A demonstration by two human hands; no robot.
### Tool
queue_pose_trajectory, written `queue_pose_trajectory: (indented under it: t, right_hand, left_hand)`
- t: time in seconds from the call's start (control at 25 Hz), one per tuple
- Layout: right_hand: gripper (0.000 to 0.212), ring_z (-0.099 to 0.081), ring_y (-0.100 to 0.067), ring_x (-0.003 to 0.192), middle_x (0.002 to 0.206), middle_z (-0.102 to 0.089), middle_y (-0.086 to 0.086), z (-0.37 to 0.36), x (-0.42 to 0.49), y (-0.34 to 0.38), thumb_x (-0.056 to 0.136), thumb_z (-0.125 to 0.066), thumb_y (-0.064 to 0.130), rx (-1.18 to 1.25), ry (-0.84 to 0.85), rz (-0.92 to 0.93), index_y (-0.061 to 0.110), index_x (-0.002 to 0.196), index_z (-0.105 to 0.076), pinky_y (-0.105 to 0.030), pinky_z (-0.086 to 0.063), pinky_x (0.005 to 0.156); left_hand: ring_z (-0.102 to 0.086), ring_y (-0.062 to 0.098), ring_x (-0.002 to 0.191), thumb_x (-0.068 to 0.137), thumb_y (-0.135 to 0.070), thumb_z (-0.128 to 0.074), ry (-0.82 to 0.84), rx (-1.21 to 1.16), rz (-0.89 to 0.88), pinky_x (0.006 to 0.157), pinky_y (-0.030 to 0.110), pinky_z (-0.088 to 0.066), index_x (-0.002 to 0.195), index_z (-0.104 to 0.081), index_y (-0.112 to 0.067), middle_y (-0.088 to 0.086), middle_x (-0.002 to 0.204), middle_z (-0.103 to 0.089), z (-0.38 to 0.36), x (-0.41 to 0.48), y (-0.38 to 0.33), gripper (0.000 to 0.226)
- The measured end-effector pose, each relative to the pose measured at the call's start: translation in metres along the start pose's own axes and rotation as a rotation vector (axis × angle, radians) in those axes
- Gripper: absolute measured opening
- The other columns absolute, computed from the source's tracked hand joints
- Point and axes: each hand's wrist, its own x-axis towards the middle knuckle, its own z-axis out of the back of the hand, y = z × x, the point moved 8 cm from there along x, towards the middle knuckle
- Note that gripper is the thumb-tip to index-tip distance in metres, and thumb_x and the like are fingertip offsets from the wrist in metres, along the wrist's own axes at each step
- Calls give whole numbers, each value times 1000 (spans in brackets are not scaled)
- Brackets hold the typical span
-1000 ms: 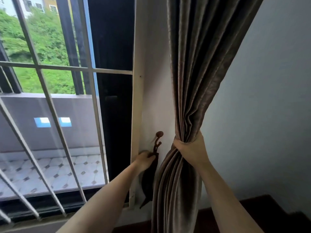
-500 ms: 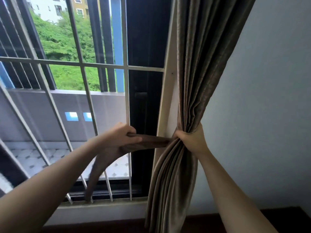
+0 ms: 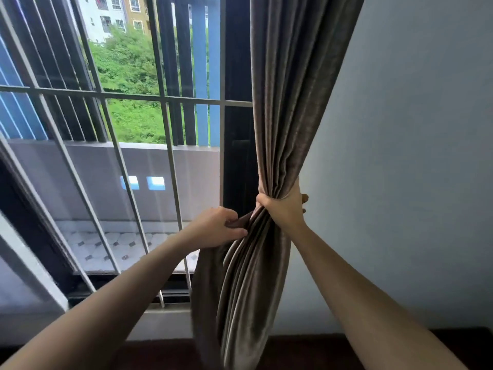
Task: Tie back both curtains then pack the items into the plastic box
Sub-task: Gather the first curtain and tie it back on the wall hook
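Window grille (image 3: 109,95) filling left side; left hand (image 3: 213,228) pinching dark tieback strap (image 3: 241,221) against curtain (image 3: 282,102); right hand (image 3: 284,209) gripping curtain's bunched waist, fingers curling round folds; curtain hanging just beside grey wall (image 3: 400,129) at right

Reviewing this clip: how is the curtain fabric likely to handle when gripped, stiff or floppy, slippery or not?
Probably floppy: the curtain collapses into tight folds where the right hand bunches it and flares loosely below. Its sheen suggests a smooth, possibly slippery surface, so folds may slide from a slack grip. The long drop hints at some weight.
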Motion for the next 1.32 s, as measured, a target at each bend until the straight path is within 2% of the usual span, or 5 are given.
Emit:
queue_pose_trajectory:
  t: [0.12, 0.24, 0.8, 1.08, 1.32]
  right_hand:
    - [82, -64, -16, 99, 111, -63, 5, 2, -14, 14, 57, -79, 28, 43, -25, -15, 25, 129, -39, -35, -56, 85]
    - [87, -53, -6, 101, 114, -52, 11, 15, -13, 45, 67, -81, 20, 62, -87, 50, 19, 137, -31, -10, -45, 80]
    - [67, -58, -12, 95, 103, -57, 6, 12, 9, 80, 74, -73, 12, 119, 116, -142, 20, 131, -38, -23, -46, 80]
    - [71, -53, -20, 109, 120, -55, 0, 7, 11, 80, 75, -75, 28, 125, 135, -209, 23, 134, -36, -35, -44, 98]
    - [63, -53, -15, 97, 107, -53, 4, 9, 9, 78, 78, -73, 26, 181, 167, -220, 23, 130, -38, -30, -42, 86]
  left_hand:
    - [-48, 16, 63, 87, -36, -59, -30, -69, -1, 55, 27, -34, 76, -55, -8, 0, 65, -50, -6, -10, -11, 30]
    - [-49, 18, 66, 89, -34, -58, -83, -68, 32, 53, 25, -35, 81, -59, -9, 0, 66, -52, -5, -16, -18, 27]
    - [-51, 11, 58, 89, -34, -60, -202, -371, 120, 54, 25, -39, 66, -58, -13, -2, 60, -54, -8, -42, -42, 30]
    - [-67, 22, 83, 89, -13, -45, -147, -1243, 235, 70, 29, -55, 97, -60, -10, 11, 92, -66, -68, -27, -63, 17]
    - [-65, 14, 73, 82, -21, -69, -495, -1035, 243, 66, 20, -53, 95, -49, -14, 7, 98, -59, -63, -40, -54, 25]
